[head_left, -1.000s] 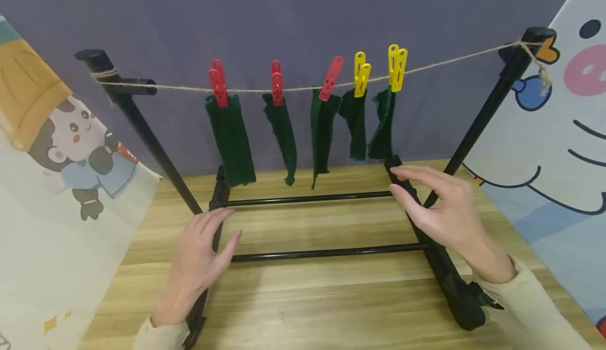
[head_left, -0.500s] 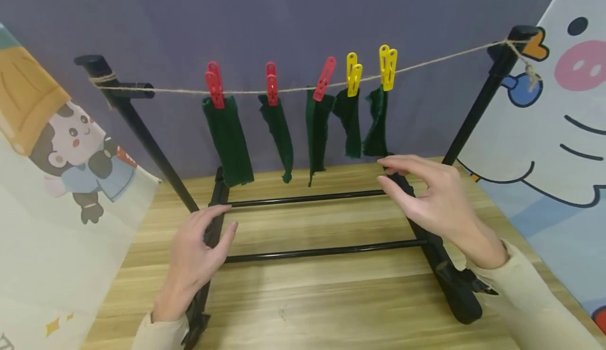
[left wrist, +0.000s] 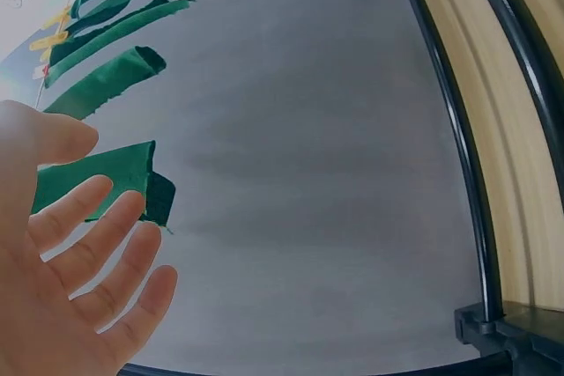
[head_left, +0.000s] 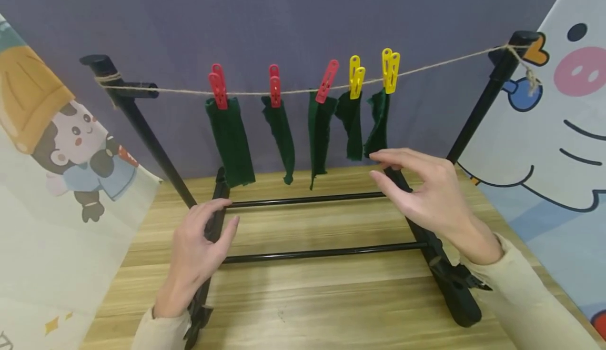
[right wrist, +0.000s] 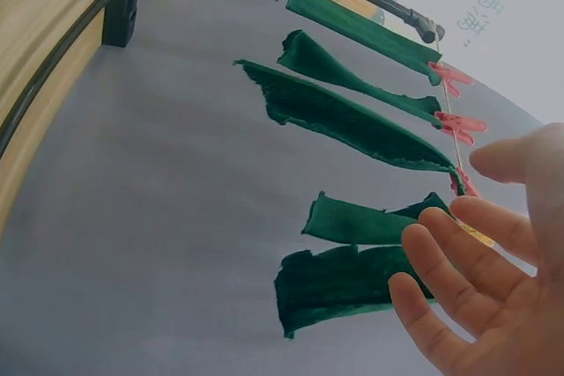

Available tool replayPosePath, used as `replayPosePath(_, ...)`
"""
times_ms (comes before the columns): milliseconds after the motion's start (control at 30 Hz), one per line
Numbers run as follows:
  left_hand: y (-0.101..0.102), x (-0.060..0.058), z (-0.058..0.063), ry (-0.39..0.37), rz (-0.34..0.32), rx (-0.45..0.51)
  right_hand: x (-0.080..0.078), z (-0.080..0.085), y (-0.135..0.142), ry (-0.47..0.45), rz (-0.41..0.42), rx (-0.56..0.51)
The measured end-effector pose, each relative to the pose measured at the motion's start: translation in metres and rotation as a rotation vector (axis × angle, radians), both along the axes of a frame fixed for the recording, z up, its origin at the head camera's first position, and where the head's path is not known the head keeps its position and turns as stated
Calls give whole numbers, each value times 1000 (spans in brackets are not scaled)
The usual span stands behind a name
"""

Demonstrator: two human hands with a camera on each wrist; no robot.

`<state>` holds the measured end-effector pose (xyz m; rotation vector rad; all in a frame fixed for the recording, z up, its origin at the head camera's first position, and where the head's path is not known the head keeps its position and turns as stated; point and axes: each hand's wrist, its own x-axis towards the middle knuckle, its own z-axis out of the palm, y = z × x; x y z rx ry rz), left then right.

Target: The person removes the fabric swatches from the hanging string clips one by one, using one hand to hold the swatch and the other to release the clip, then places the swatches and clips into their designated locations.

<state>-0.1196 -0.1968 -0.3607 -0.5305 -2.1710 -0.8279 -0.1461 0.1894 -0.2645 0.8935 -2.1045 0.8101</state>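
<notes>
Several dark green cloth strips (head_left: 231, 142) hang from a twine line (head_left: 180, 91). Three red clothespins (head_left: 218, 88) hold the strips at the left and middle, and two yellow clothespins (head_left: 391, 72) those at the right. My left hand (head_left: 199, 252) is raised by the rack's left side, fingers relaxed and apart, holding nothing. My right hand (head_left: 421, 195) hovers near the lower end of the rightmost strip, thumb and fingers spread with nothing between them. In the left wrist view a wide green strip (left wrist: 97, 178) shows behind the fingers. The right wrist view shows the strips (right wrist: 361, 121) beyond the hand.
A black rack with a left post (head_left: 147, 134), a right post (head_left: 483, 108) and two crossbars (head_left: 312, 200) stands on a wood-grain table (head_left: 307, 297). Behind is a grey backdrop (head_left: 284, 13). Cartoon-printed panels stand at left (head_left: 52, 255) and right (head_left: 549, 145).
My right hand has shifted slightly left, closer to the rightmost strip. The left hand has barely moved. The strips and clothespins stay on the line; the head view has shifted a little.
</notes>
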Motion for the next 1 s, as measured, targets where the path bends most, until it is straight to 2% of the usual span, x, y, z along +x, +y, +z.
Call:
replayPosePath(333,4,-2,0,-35,30,-24,-4,10,-9,-7,48,-9)
replayPosePath(567,8,-5,4,18,20,20,-6,14,-15,-28,68,-24)
replayPosePath(1000,11,-16,15,69,-27,136,-7,28,-27,10,100,-24)
